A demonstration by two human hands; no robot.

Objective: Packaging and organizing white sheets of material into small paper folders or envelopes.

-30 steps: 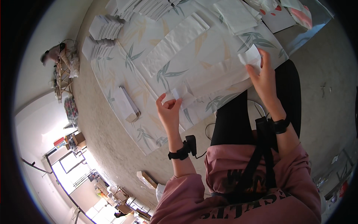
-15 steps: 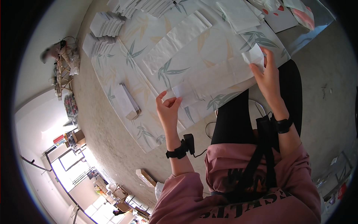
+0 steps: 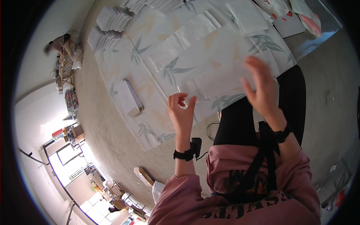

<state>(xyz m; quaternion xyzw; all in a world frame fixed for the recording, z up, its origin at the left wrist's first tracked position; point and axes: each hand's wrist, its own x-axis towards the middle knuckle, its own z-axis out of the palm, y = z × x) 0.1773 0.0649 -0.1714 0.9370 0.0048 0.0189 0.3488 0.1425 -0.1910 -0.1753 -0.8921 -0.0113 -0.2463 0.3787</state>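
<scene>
A long translucent plastic sleeve (image 3: 221,80) lies slantwise along the near edge of the table, its white end to the right. Close to the sleeve's left end is my left hand (image 3: 182,112), its fingers curled and the thumb held apart from them. My right hand (image 3: 262,92) is smeared by motion above the right part of the sleeve, with thumb and fingers spread and nothing seen between them. A second long plastic sleeve (image 3: 185,39) rests farther back. To the left lies a small bundle of folded white card pieces (image 3: 129,98).
Stacks of folded white card (image 3: 112,18) line the far left of the patterned tablecloth (image 3: 150,108). Flat white bags (image 3: 247,17) lie at the back right, beside a white and red bag (image 3: 307,18). A long open carton (image 3: 143,175) sits on the floor.
My right hand has let go of the sleeve's white right end and moved left and down. My left hand has shifted slightly right. The white end now lies flatter on the table.
</scene>
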